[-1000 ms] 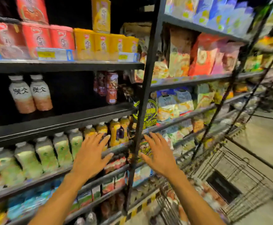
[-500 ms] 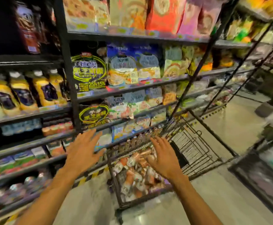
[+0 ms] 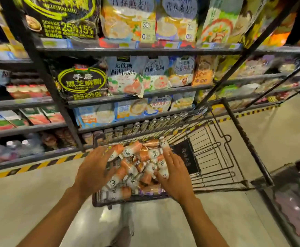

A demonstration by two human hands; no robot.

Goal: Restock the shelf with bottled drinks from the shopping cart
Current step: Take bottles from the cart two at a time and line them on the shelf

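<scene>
A wire shopping cart [image 3: 222, 139] stands on the floor in front of me, against the shelf [image 3: 138, 120]. Its near end holds a heap of several orange-and-white bottled drinks [image 3: 136, 168] lying on their sides. My left hand [image 3: 94, 170] hovers over the left edge of the heap with its fingers spread and holds nothing. My right hand [image 3: 174, 173] reaches over the right side of the heap, fingers straight, its fingertips at the bottles. Neither hand grips a bottle. Motion blur softens both hands.
Black metal shelves run across the top, filled with snack and cereal bags [image 3: 127, 77]. Lower left shelves carry cartons and bottles [image 3: 17, 148]. A yellow-black striped strip [image 3: 44, 164] marks the floor along the shelf base. Another rack [image 3: 288, 202] stands at the right.
My view has swung down from the drink shelf to the cart. Both hands have dropped from shelf height to just over the bottles in the cart, still open.
</scene>
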